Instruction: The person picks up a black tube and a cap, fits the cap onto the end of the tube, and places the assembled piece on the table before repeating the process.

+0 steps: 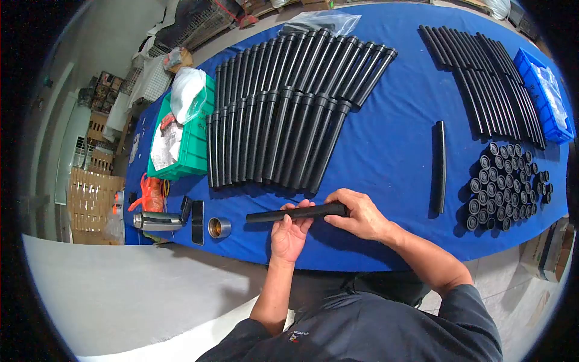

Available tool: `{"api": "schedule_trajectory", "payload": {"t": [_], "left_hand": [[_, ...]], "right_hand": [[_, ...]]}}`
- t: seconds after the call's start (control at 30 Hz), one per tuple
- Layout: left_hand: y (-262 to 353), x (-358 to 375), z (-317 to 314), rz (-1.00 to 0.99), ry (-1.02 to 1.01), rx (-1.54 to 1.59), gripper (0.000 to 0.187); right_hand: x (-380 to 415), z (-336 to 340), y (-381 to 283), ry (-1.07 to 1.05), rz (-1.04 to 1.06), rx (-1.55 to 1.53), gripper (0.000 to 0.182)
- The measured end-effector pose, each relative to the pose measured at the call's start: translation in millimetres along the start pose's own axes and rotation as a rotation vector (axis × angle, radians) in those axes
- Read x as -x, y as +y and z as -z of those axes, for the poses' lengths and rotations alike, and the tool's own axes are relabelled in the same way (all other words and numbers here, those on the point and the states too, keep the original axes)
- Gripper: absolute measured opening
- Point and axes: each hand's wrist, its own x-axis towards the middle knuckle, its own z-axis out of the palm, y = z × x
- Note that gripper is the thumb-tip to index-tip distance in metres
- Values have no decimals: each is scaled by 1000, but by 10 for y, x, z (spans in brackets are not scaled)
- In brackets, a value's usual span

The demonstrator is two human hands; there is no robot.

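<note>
A black plastic tube (265, 216) lies almost level across both hands, near the front edge of the table. My left hand (287, 240) supports it from below near the middle, thumb and fingers closed around it. Over the tube's wider right end, my right hand (362, 218) is closed with thumb and fingers; that end is partly hidden by the fingers. Beyond the hands, capped black tubes (271, 139) lie side by side in two rows. A single uncapped tube (440, 166) rests to the right, beside a cluster of round black caps (503, 181).
Thinner black tubes (482, 90) lie in rows at the far right, by a blue tray (525, 63). On the left stand a green crate (196, 148), a metal flask (160, 221), a phone (198, 222) and a metal cup (219, 227). Blue cloth (392, 151) covers the table.
</note>
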Motion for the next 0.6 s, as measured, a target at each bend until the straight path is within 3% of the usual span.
{"api": "schedule_trajectory", "payload": {"t": [0.1, 0.2, 0.3, 0.4, 0.5, 0.6], "left_hand": [[-3, 5, -7, -8, -10, 0, 26], [8, 11, 13, 15, -20, -20, 25], [-7, 1, 0, -5, -8, -34, 25], [-10, 9, 17, -14, -16, 3, 26], [4, 10, 20, 1, -8, 0, 26], [-2, 4, -28, 2, 11, -3, 26]], "right_hand": [[4, 77, -113, -132, -306, -96, 33], [2, 77, -135, -206, -468, -192, 33], [38, -2, -34, -55, -46, 56, 34], [12, 60, -146, -117, -207, -94, 34], [-55, 126, -229, -280, -619, -224, 33], [15, 14, -59, -69, -105, -37, 33]]}}
